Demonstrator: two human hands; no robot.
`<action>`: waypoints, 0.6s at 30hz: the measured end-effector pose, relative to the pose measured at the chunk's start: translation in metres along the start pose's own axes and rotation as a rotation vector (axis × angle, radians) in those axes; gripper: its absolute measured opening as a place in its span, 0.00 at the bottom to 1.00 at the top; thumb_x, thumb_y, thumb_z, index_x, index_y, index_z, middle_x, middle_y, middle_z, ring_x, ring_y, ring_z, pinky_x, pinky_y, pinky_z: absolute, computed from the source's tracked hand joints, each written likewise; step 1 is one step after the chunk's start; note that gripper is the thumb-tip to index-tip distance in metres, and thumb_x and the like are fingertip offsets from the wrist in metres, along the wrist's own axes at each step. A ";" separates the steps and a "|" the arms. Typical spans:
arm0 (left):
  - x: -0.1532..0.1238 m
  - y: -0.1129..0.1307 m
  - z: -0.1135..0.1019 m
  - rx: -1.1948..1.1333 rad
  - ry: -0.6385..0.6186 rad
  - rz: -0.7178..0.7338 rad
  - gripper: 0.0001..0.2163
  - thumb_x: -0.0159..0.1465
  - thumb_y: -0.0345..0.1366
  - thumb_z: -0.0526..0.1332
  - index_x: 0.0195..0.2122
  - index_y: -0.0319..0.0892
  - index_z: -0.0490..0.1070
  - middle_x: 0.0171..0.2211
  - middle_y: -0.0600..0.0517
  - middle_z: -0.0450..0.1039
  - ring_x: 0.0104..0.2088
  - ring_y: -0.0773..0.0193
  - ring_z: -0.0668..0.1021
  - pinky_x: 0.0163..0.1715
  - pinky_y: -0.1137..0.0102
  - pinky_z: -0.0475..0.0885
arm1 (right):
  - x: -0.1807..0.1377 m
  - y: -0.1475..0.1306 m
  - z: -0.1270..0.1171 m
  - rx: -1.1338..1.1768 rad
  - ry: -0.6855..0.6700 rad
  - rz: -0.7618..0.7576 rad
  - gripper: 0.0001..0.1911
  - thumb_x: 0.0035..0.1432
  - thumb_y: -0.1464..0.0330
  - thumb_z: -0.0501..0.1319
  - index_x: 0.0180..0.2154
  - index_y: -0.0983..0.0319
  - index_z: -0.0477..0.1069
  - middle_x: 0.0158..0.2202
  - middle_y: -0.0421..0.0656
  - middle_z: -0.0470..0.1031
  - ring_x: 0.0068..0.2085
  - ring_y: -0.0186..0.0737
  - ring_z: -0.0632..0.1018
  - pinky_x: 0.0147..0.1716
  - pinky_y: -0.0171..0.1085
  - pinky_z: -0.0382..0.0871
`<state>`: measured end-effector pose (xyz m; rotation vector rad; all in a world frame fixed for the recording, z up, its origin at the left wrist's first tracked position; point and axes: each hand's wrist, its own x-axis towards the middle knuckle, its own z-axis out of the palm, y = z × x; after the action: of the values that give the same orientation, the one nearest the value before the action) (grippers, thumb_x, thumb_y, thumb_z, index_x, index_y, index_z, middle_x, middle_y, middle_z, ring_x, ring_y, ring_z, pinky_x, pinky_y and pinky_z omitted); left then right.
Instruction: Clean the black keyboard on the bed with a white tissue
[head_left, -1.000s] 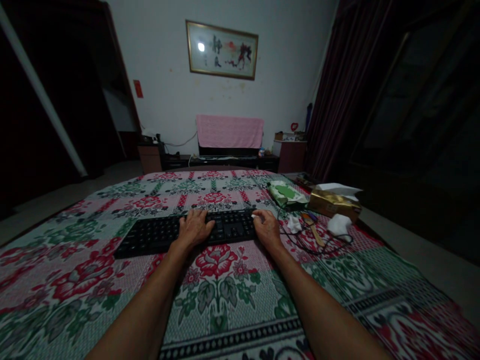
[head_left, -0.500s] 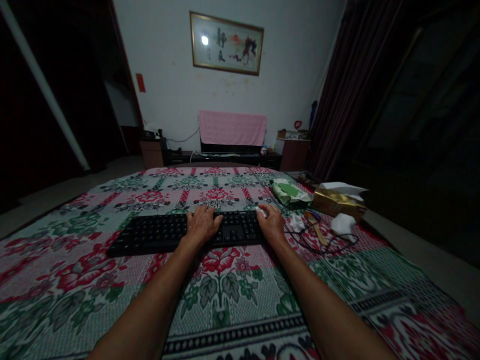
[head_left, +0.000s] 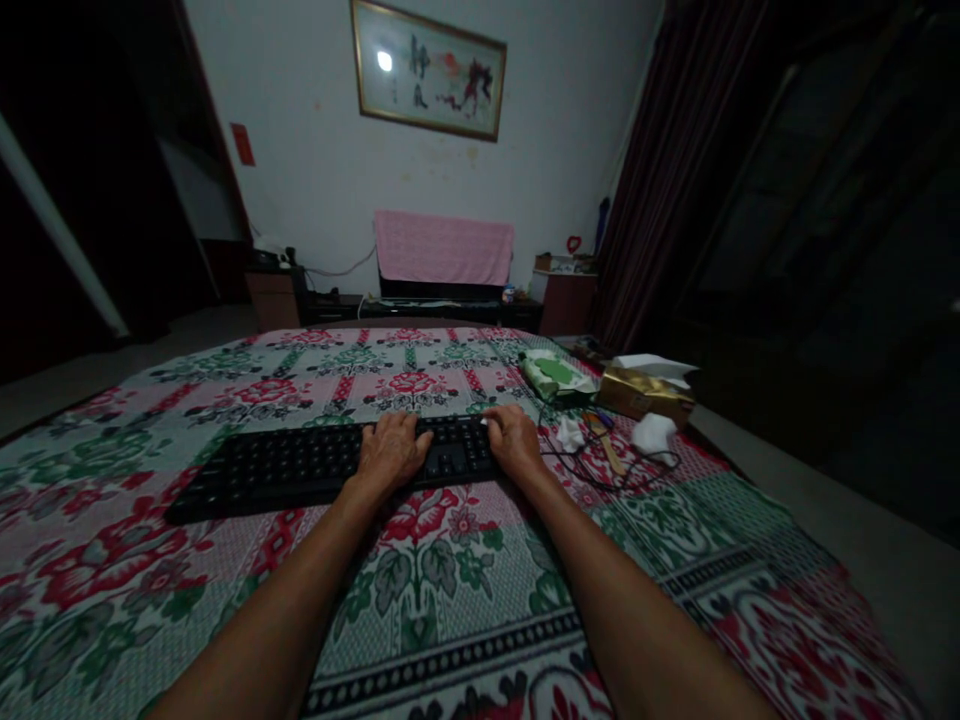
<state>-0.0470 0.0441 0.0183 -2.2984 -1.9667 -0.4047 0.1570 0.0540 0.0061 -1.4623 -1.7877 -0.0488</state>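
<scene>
A black keyboard (head_left: 292,468) lies lengthwise across the patterned tablecloth (head_left: 420,610). My left hand (head_left: 392,450) rests palm down on its right half, fingers reaching over the keys toward the far edge and the thumb apart. At the keyboard's right end is my right hand (head_left: 516,442), its fingers closed on a small white tissue (head_left: 485,422). Only a scrap of that tissue shows by the thumb and forefinger; the rest is hidden by the hand.
Right of the keyboard lie a crumpled tissue (head_left: 570,434), a black cable (head_left: 592,482), a wooden-looking brush (head_left: 612,455) and a larger crumpled tissue (head_left: 654,436). Behind them are a green-and-white wipes pack (head_left: 555,374) and a gold tissue box (head_left: 645,393).
The camera view has turned, so everything sits further left. Less of the white tissue shows at my right hand. Both hands stay at nearly the same places on the keyboard.
</scene>
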 end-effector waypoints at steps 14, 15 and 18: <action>0.006 -0.006 0.008 0.034 -0.025 0.023 0.23 0.64 0.47 0.44 0.52 0.40 0.65 0.55 0.41 0.67 0.55 0.49 0.66 0.51 0.53 0.62 | 0.013 0.068 -0.054 -0.186 0.195 0.204 0.15 0.52 0.76 0.52 0.36 0.65 0.75 0.36 0.47 0.74 0.40 0.40 0.73 0.45 0.35 0.65; 0.006 -0.006 0.008 0.036 -0.030 0.025 0.23 0.64 0.47 0.44 0.52 0.40 0.65 0.55 0.41 0.66 0.55 0.50 0.66 0.51 0.53 0.62 | 0.012 0.072 -0.055 -0.202 0.181 0.193 0.15 0.52 0.76 0.52 0.36 0.65 0.75 0.36 0.48 0.74 0.40 0.39 0.73 0.45 0.35 0.65; 0.006 -0.006 0.006 0.038 -0.041 0.027 0.24 0.64 0.47 0.43 0.54 0.40 0.64 0.56 0.41 0.65 0.56 0.50 0.66 0.51 0.53 0.62 | 0.010 0.078 -0.053 -0.236 0.167 0.168 0.15 0.51 0.77 0.52 0.36 0.66 0.76 0.38 0.48 0.74 0.42 0.40 0.73 0.47 0.36 0.64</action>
<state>-0.0513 0.0519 0.0136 -2.3252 -1.9424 -0.3167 0.2517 0.0613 0.0131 -1.7176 -1.5597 -0.2969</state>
